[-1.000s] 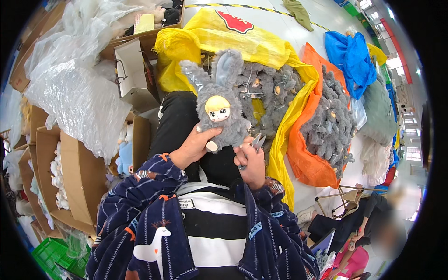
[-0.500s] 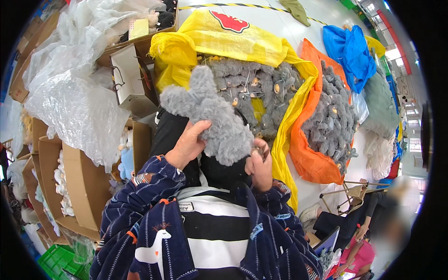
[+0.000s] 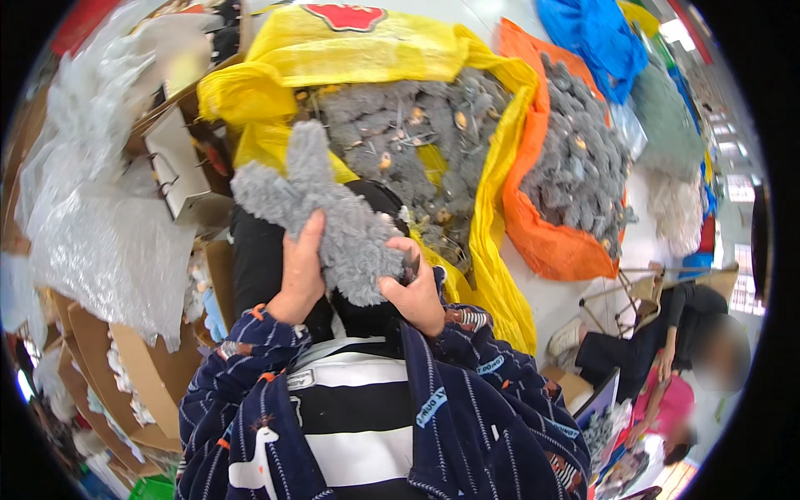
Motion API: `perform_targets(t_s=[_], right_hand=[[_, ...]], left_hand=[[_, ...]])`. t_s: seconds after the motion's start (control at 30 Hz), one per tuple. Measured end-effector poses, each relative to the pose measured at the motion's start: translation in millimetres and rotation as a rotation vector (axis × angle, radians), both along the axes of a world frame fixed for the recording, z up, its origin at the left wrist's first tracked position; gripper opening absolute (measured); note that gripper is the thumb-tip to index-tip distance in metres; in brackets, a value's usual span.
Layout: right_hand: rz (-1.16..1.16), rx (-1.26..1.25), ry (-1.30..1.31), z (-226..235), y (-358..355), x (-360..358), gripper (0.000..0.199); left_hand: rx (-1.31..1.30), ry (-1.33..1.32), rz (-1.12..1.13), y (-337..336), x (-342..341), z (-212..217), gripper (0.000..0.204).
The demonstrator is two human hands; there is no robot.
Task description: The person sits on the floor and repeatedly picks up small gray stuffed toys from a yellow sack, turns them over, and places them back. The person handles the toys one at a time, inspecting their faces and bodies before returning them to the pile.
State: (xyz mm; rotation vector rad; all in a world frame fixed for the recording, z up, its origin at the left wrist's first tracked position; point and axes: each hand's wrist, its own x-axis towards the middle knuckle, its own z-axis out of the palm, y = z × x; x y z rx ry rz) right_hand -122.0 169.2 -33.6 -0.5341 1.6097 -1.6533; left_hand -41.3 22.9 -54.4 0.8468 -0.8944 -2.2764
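Note:
A grey furry plush toy piece [image 3: 342, 221] lies across my lap, its long limb-like parts pointing up and to the left. My left hand [image 3: 301, 275] is closed on its near left side, thumb on top of the fur. My right hand [image 3: 418, 293] pinches the lower right end of the plush, fingers and thumb curled round its edge. Something small and dark shows between the right fingers, too little of it to name. Beyond my knees, a yellow woven sack [image 3: 358, 62] gapes over many similar grey plush pieces [image 3: 367, 125].
An orange sack [image 3: 529, 200] of grey plush pieces [image 3: 575, 158] lies to the right, a blue bag [image 3: 596, 46] behind it. Cardboard boxes [image 3: 150, 367] and clear plastic sheeting [image 3: 100, 250] crowd the left. A seated person [image 3: 633, 337] works at the lower right.
My right hand has come up from beside the plush's end to grip that end. The whole view has shifted, so sacks and plush appear further left.

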Motion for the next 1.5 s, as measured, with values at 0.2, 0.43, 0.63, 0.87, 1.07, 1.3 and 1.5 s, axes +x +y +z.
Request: perform_targets(t_s=[0.2,0.43,0.63,0.87,1.07,1.3,1.5], right_hand=[[-0.116,0.089,-0.454,3,26,-37,0.042],[-0.651,-0.681,-0.36,10,65,-186,0.03],[-0.064,0.731,0.485,-217,61,-177,0.038],[0.508,1.466,0.268,-265,74,-143,0.063],[0.51,1.433,0.315,-295,110,-136,0.073],[0.303,1.196,0.303,-264,131,-134,0.041],[-0.057,1.151,0.427,-276,150,-121,0.027]], left_hand=[[0.264,-0.153,-0.085,-10,-12,7,0.038],[0.11,-0.146,-0.328,-21,-6,3,0.032],[0.1,-0.229,-0.354,-19,-17,5,0.017],[0.062,-0.27,-0.332,-16,-13,4,0.015],[0.076,-0.238,-0.357,-15,-16,6,0.014],[0.084,-0.188,-0.375,-16,-4,3,0.015],[0.051,-0.166,-0.429,-12,-4,-1,0.015]])
